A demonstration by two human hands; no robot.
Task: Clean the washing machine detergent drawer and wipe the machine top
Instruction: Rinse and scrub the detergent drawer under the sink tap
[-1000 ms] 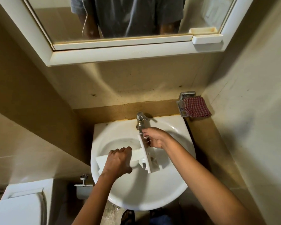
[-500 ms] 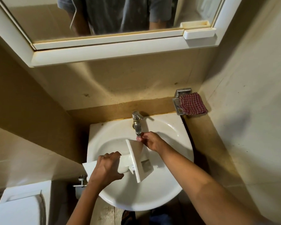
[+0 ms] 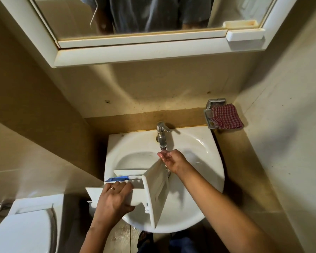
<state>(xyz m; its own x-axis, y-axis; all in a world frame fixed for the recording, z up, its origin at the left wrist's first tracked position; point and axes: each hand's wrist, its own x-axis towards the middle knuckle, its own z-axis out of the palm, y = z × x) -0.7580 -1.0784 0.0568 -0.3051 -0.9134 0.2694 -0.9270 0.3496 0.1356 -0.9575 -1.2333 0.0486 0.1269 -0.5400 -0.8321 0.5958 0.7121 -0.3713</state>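
Drawer (image 3: 157,189) in left hand (image 3: 115,199) (over sink (image 3: 199,143))

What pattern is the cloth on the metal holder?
The cloth is red-and-white checked; head view.

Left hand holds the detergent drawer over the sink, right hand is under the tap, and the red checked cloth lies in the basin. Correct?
No: in the head view the red checked cloth hangs on the metal holder on the wall beside the sink, not in the basin. The rest holds.
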